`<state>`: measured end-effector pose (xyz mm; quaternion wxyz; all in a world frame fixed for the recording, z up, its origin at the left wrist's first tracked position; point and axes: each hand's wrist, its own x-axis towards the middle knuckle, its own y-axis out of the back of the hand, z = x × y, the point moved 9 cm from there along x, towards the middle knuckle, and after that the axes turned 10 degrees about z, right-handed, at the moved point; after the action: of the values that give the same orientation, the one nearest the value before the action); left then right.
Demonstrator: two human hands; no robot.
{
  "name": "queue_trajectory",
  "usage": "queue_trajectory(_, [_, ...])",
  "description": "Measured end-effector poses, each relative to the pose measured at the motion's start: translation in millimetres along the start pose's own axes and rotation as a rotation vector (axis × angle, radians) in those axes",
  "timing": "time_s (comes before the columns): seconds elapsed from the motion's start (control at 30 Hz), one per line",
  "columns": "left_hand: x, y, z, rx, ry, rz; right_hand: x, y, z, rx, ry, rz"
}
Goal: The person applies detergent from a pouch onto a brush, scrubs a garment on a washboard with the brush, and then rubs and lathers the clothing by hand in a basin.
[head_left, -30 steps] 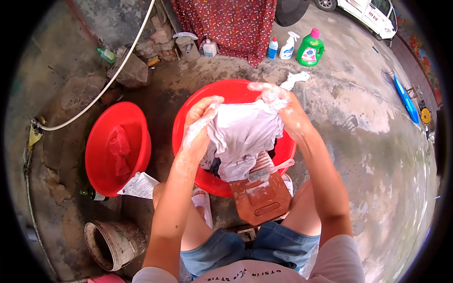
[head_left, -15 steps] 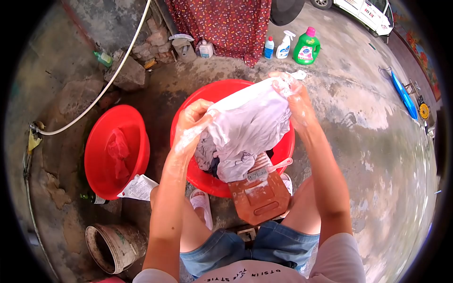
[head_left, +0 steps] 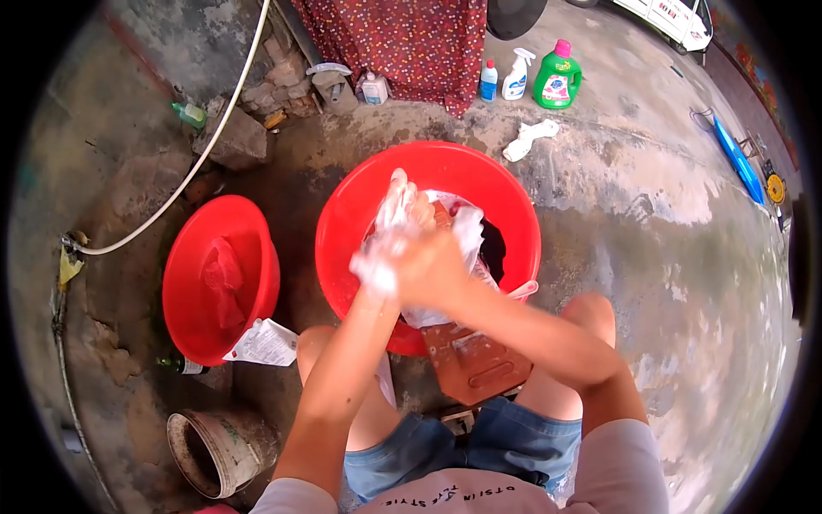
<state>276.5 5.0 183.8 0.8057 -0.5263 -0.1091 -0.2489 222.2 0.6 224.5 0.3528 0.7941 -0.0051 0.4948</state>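
Over the large red basin (head_left: 505, 171), my left hand (head_left: 407, 203) is held up with its fingers stretched out and wet with suds. My right hand (head_left: 432, 267) crosses over and touches it near the wrist, smeared by motion, so its fingers do not show clearly. White foam (head_left: 374, 272) clings around the left wrist. Below them a white cloth (head_left: 467, 233) lies in the basin, partly hidden by my hands. A brown washboard (head_left: 479, 368) leans out over the near rim, with a pink-handled brush (head_left: 523, 290) beside it.
A smaller red basin (head_left: 184, 283) with a red cloth (head_left: 224, 278) stands left, a dirty bucket (head_left: 231, 445) nearer me. A white hose (head_left: 205, 150) hangs at upper left. Beyond the basin are a crumpled white item (head_left: 529, 140), a spray bottle (head_left: 517, 75) and a green detergent jug (head_left: 557, 77).
The white garment that both hands held stretched has gone down into the basin. My right hand has swung left onto my left hand and wrist.
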Motion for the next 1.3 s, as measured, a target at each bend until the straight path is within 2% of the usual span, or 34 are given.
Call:
queue_trajectory(0.07, [-5,-10,-14,-0.020,0.058,0.042,-18,-82,67,-0.194,-0.715,0.007])
queue_trajectory(0.1, [-20,-18,-13,0.174,-0.089,0.517,-13,-57,74,-0.135,-0.346,0.065])
queue_trajectory(0.17, [-41,-22,-2,0.264,-0.143,1.000,10,-15,51,-0.089,-0.103,0.095])
queue_trajectory(0.27, [-5,12,-16,-0.137,0.154,-0.065,-7,29,-4,0.109,0.248,0.007])
queue_trajectory(0.33, [-16,20,-21,-0.114,0.133,0.096,19,33,30,0.079,0.013,-0.058])
queue_trajectory(0.4, [-46,-22,-4,0.221,-0.132,1.073,41,33,71,0.042,-0.208,-0.123])
queue_trajectory(0.43, [-41,-42,-1,0.230,-0.142,1.252,43,34,75,0.016,-0.179,-0.095])
queue_trajectory(0.47, [-36,-41,27,0.573,-0.248,1.171,45,37,67,0.152,-0.186,-0.158])
queue_trajectory(0.53, [-51,-38,73,1.258,-0.412,0.977,29,20,81,0.759,-0.647,-0.308])
queue_trajectory(0.63, [-52,-56,90,1.631,-0.470,0.903,10,25,38,0.915,-0.283,-0.558])
queue_trajectory(0.67, [-49,-60,85,1.591,-0.499,0.851,4,27,32,0.887,-0.247,-0.687])
queue_trajectory(0.73, [-43,-49,74,1.750,-0.227,0.706,0,32,47,1.117,-0.648,-0.728])
queue_trajectory(0.77, [-44,-44,65,1.650,-0.077,0.613,5,38,65,1.214,-0.749,-0.579])
queue_trajectory(0.8, [-43,-44,54,1.541,0.056,0.516,5,43,81,1.341,-0.939,-0.424])
queue_trajectory(0.87, [-47,-53,44,1.409,0.166,0.509,13,59,97,1.503,-1.077,-0.185])
queue_trajectory(0.9, [-50,-45,43,1.449,0.254,0.473,17,60,105,1.561,-1.059,-0.158])
queue_trajectory(1.03, [-61,-39,67,1.228,0.124,0.550,22,67,135,1.600,-1.129,0.104])
queue_trajectory(1.13, [-61,-44,74,0.776,-0.156,0.597,19,53,144,1.463,-1.141,0.037])
queue_trajectory(1.17, [-60,-39,72,0.659,-0.210,0.683,14,51,155,1.258,-1.160,0.175])
queue_trajectory(1.27, [-60,-3,61,0.343,-0.296,0.991,21,46,106,0.890,-0.770,0.016])
queue_trajectory(1.3, [-57,14,48,0.217,-0.168,0.917,23,52,57,0.732,-0.562,-0.113])
